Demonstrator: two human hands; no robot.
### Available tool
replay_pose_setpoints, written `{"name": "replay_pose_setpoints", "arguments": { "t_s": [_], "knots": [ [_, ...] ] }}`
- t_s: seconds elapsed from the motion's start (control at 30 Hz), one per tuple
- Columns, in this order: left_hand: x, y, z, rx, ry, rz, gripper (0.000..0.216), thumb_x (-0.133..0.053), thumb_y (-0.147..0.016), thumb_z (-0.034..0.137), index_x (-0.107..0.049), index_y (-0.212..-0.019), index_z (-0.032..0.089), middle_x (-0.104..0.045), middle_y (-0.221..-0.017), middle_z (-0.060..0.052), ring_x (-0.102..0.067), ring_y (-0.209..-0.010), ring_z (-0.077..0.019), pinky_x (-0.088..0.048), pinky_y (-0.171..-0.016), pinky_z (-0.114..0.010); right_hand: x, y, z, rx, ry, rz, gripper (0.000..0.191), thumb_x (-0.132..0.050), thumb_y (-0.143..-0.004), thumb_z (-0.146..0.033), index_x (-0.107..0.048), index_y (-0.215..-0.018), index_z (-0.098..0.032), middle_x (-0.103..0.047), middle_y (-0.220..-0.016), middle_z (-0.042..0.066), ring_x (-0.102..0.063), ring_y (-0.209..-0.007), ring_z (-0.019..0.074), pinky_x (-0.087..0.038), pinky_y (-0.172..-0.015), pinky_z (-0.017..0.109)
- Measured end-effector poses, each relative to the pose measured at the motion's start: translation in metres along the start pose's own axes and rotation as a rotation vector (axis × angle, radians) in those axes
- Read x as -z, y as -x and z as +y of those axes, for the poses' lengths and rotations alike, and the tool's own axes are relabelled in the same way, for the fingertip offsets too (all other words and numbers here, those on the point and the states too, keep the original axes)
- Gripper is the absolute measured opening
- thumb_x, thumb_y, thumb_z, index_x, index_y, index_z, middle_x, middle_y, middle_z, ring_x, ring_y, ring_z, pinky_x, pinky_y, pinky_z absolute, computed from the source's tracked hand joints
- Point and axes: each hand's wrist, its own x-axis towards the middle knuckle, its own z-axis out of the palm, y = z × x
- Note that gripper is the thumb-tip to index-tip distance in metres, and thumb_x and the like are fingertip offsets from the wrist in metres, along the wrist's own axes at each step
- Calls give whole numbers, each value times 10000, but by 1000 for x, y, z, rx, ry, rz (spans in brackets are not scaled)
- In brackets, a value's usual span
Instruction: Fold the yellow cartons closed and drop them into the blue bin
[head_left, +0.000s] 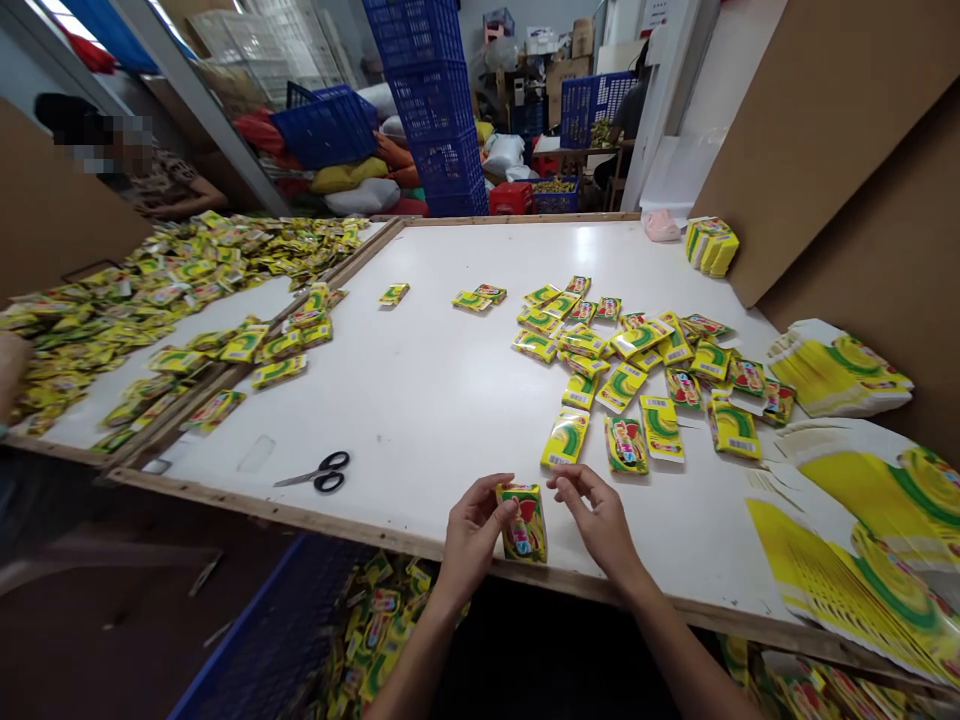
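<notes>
My left hand (478, 528) is closed around the left side of a small yellow and green crayon box (526, 530), thumb across its printed front. The box is upright near the table's front edge. To its right, my right hand (596, 515) is apart from the box, fingers bent and spaced, with nothing visible in them. Just beyond that hand lie a yellow box (566, 437) with a green swirl, a box with a red and green front (626, 445) and a box showing a barcode (662, 428). Further filled-looking boxes (581, 340) are heaped behind these.
Black-handled scissors (319, 472) lie left on the white table (390, 400). Fanned flat cartons (862, 540) cover the right edge. A wooden strip (255, 350) divides off a pile of boxes (195, 270). A blue crate (255, 625) stands below. Another person (135, 160) sits far left.
</notes>
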Motion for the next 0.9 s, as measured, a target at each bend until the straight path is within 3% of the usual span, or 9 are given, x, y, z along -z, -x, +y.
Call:
{"name": "replay_pose_setpoints", "arguments": {
  "t_s": [0.17,0.3,0.4,0.5,0.63,0.77,0.83,0.9],
  "knots": [
    [4,8,15,-66,-134,29,240,-666,-781,342,-671,-951,174,-701,-894,-49,-643,-853,-195,-507,-768,-279,-5,0,-6,77,41,-50,273,-569,-869,-391,-640,-1051,-201,-704,-924,58,-635,-841,196,-500,-760,321],
    [46,24,38,-115,-496,30,212,-583,-833,372,-686,-879,193,-695,-879,-43,-644,-845,-208,-507,-786,-295,6,-25,5,165,371,79,209,-531,-881,-349,-675,-947,-212,-660,-1008,80,-594,-951,234,-470,-840,381],
    [86,34,51,-147,-769,148,230,-594,-809,390,-689,-931,219,-682,-994,-54,-627,-980,-253,-490,-867,-337,6,-48,15,195,680,150,253,-587,-844,-356,-667,-1042,-220,-561,-1210,121,-500,-1137,302,-400,-953,466],
    [97,35,52,-188,-853,236,284,-585,-809,394,-659,-1030,232,-630,-1137,-71,-567,-1112,-281,-447,-955,-397,-8,-60,22,151,878,155,396,-694,-755,-401,-627,-1075,-177,-473,-1318,186,-445,-1181,380,-387,-936,528],
    [57,17,27,-148,-677,79,269,-571,-831,373,-632,-1052,232,-626,-1127,-78,-578,-1080,-260,-427,-982,-433,-22,-54,25,138,812,171,385,-711,-689,-225,-557,-1036,-160,-501,-1261,191,-473,-1136,359,-405,-927,495],
    [3,-12,-10,-21,-210,31,427,-652,-777,364,-514,-1156,222,-586,-1194,-115,-615,-1038,-244,-473,-930,-424,-13,-29,22,43,229,60,407,-632,-731,-265,-480,-1105,-212,-551,-1189,117,-573,-1024,263,-478,-845,412],
    [-16,-22,-22,17,27,7,481,-663,-780,355,-444,-1191,232,-601,-1159,-113,-631,-1016,-232,-489,-900,-405,-5,-13,19,-44,-113,-65,392,-621,-771,-344,-483,-1124,-242,-575,-1201,96,-607,-1002,241,-498,-817,386],
    [-28,-25,-27,9,155,-58,484,-661,-797,327,-412,-1204,247,-629,-1077,-83,-643,-975,-213,-497,-869,-376,1,1,14,-103,-308,-159,333,-600,-816,-390,-528,-1110,-251,-614,-1178,80,-617,-1016,235,-495,-841,374]
  ]
}}
